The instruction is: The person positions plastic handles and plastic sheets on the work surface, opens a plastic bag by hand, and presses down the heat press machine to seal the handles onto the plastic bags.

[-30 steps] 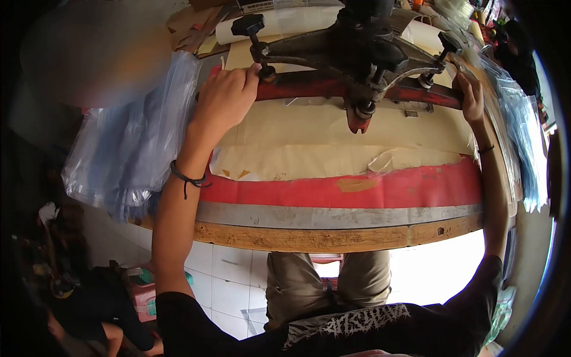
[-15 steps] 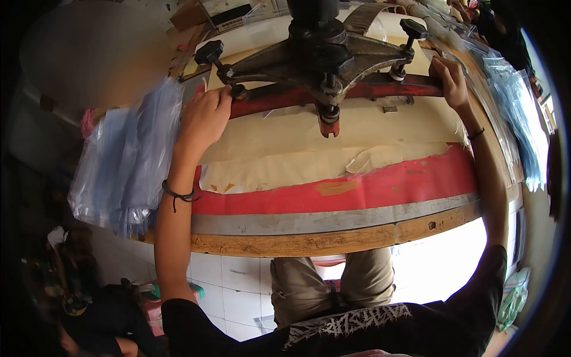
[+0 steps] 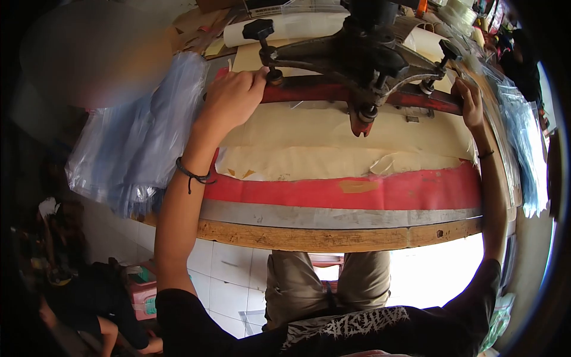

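My left hand [image 3: 235, 98] is closed over the left end of a red metal bar [image 3: 306, 90], close to a black knob [image 3: 258, 30]. At the bar's right end my right hand [image 3: 470, 102] has its fingers wrapped round it. A dark metal bracket [image 3: 333, 52] with several knobs joins the bar at its middle. Below the bar lies tan paper [image 3: 297, 140], with a torn lower edge, over a red sheet [image 3: 291, 194]. The undersides of both hands are hidden.
Clear plastic sheets [image 3: 134, 137] hang over the left side, and more plastic [image 3: 518, 128] lies at the right. A wooden edge [image 3: 309, 237] runs along the front. At the lower left is a person in black [image 3: 98, 297]. White rolled material [image 3: 285, 27] lies behind the bracket.
The view swung one way and then back. Both hands stay on the bar, and the bar, bracket and sheets keep about the same places relative to one another.
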{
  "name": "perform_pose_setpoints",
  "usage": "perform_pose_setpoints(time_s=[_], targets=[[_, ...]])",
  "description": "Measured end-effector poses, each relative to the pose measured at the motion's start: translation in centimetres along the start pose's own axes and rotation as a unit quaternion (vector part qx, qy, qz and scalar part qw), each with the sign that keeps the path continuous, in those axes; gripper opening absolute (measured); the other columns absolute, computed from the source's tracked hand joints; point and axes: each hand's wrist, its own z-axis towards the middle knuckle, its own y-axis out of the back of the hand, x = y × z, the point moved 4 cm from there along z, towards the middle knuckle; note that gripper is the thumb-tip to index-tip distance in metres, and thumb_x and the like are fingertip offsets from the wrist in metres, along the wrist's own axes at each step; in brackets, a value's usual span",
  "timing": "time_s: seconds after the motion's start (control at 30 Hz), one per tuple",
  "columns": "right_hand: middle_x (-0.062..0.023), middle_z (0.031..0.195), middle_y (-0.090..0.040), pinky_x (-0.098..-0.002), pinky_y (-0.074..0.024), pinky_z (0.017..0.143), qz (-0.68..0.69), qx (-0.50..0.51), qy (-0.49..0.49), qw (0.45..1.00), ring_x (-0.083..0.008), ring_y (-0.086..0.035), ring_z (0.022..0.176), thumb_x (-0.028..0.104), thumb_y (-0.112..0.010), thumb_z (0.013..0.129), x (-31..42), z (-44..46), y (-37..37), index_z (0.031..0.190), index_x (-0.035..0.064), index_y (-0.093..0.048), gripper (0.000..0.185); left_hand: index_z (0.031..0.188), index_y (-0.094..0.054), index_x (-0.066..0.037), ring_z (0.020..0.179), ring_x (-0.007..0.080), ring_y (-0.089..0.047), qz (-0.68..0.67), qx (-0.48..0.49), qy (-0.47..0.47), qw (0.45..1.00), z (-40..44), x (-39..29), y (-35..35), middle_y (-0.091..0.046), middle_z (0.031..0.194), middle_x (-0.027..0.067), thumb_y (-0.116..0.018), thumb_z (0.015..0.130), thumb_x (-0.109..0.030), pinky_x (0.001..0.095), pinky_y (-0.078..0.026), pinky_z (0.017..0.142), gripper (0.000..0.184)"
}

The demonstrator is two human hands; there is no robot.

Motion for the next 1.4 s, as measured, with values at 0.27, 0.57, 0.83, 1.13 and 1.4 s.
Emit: perform_pose_setpoints(time_s=[0.27, 0.57, 0.83, 1.13, 1.4], targets=[[-0.0054, 0.06, -0.046, -0.032, -0.0326, 0.055, -0.038, -0.019, 0.028, 0.999, -0.0144, -0.04, 0.056, 0.028, -0.043, 0.098, 1.3, -0.3, 0.1, 0.066, -0.0015, -0.049, 0.043, 0.082, -0.066, -0.003, 0.072, 0.0418, -0.062, -0.031, -0.016, -0.015, 0.999, 0.2, 0.2, -0.3, -0.063, 0.069, 0.021, -0.036, 0.099, -0.036, 0.049, -0.048, 0.068, 0.048], [-0.0121, 0.058, -0.047, -0.0354, -0.0365, 0.055, -0.072, -0.053, 0.066, 0.994, -0.0205, -0.042, 0.054, 0.024, -0.045, 0.095, 1.5, -0.3, 0.4, 0.067, -0.005, -0.05, 0.041, 0.083, -0.067, -0.002, 0.081, 0.044, -0.061, 0.001, -0.015, 0.027, 1.0, 0.2, -0.5, 0.8, -0.064, 0.079, 0.0245, -0.04, 0.097, -0.034, 0.0522, -0.048, 0.074, 0.044], [-0.0202, 0.059, -0.049, -0.0418, -0.039, 0.055, -0.135, -0.115, 0.041, 0.983, -0.035, -0.047, 0.053, 0.028, -0.044, 0.096, 1.5, -1.4, 0.1, 0.072, -0.0031, -0.054, 0.041, 0.082, -0.069, -0.003, 0.08, 0.0421, -0.064, 0.019, -0.081, 0.016, 0.996, -0.6, 0.0, -0.1, -0.066, 0.083, 0.024, -0.039, 0.095, -0.035, 0.0505, -0.05, 0.076, 0.046], [-0.0194, 0.058, -0.05, -0.043, -0.0396, 0.056, -0.147, -0.123, 0.001, 0.981, -0.0373, -0.051, 0.055, 0.032, -0.037, 0.098, 1.6, -1.4, 0.2, 0.067, -0.0011, -0.053, 0.048, 0.078, -0.07, -0.004, 0.071, 0.0407, -0.065, 0.02, -0.162, 0.001, 0.987, -0.6, 0.6, -0.9, -0.066, 0.073, 0.0217, -0.043, 0.091, -0.034, 0.0497, -0.051, 0.071, 0.043], [-0.019, 0.057, -0.049, -0.0421, -0.0393, 0.055, -0.15, -0.143, 0.03, 0.978, -0.0356, -0.05, 0.053, 0.029, -0.037, 0.099, 1.4, -1.3, 0.2, 0.067, -0.0015, -0.052, 0.046, 0.079, -0.07, -0.003, 0.072, 0.0409, -0.065, 0.009, -0.142, 0.001, 0.99, -0.7, -0.1, 0.2, -0.066, 0.076, 0.023, -0.043, 0.092, -0.033, 0.0509, -0.05, 0.07, 0.042]])
